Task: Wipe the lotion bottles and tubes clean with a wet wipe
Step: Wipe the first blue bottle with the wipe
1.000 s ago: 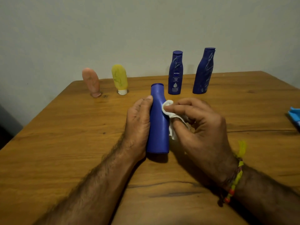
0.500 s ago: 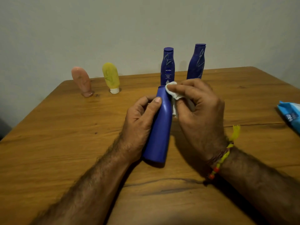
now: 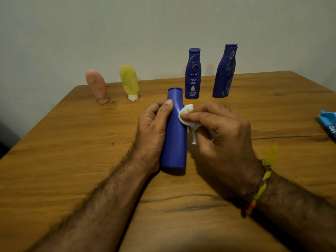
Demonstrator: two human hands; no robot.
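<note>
The wooden table [image 3: 54,160] runs back to a pale wall [image 3: 163,24]; its left edge slants away at the far left, and bare wood lies open in front of and to both sides of the forearms. A blue wipes packet [image 3: 328,124] sits at the right border, partly cut off.

The blue bottle [image 3: 175,139] stands near the table's centre, base on the wood, cap end tilted away from the person, its surface plain and smooth with a light sheen along the neck. The left hand [image 3: 152,131] grips its left side, thumb curled over the neck. The right hand [image 3: 218,131] pinches a crumpled white wet wipe [image 3: 187,113] between thumb and fingers, pressing it against the bottle's right shoulder.

Behind, upright near the wall: a pink tube [image 3: 97,87], a yellow tube [image 3: 129,82], a labelled blue bottle [image 3: 193,73] and a streaked blue bottle [image 3: 225,71], all apart from one another.

Against half a second earlier, the wipe has dropped from the cap to the shoulder, and the held bottle stands less slanted.
</note>
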